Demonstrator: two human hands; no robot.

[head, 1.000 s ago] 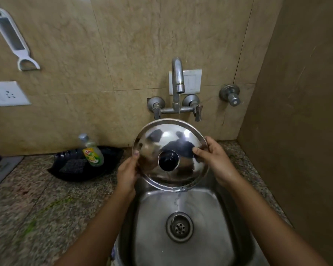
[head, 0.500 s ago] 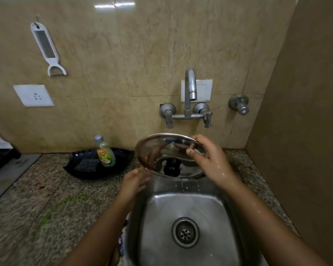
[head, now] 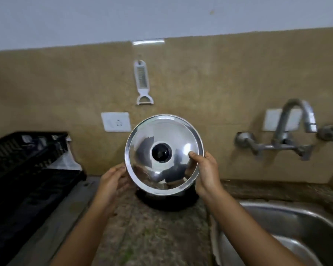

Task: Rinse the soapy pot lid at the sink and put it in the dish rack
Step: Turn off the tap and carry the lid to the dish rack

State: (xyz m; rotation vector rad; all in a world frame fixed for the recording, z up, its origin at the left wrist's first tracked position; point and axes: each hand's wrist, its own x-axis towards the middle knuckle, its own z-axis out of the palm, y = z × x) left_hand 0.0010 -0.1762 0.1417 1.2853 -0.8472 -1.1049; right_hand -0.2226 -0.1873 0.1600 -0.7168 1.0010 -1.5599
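Partly hidden or unclear:
- Black dish (head: 167,203) on the counter (head: 142,237), mostly behind the lid; contents unseen.
- Dish rack (head: 23,169), black, cut off by the left edge; contents blurred.
- Sink (head: 277,210), cut off at right and bottom.
- The right hand's fingers are behind the lid.
- Contact between the left fingertips and the rim: cannot tell.

Counted:
- One pot lid (head: 173,167), steel with a black knob (head: 161,152), held upright in the air above the counter, between rack and sink, knob side to the camera.
- Two hands. The right hand (head: 206,173) pinches the lid's right rim, thumb on its face. The left hand (head: 112,181) has its fingers spread and relaxed beside the lower left rim, gripping nothing.
- One tap (head: 296,116).
- One peeler (head: 142,83), hanging on the wall.
- One wall socket (head: 116,122).
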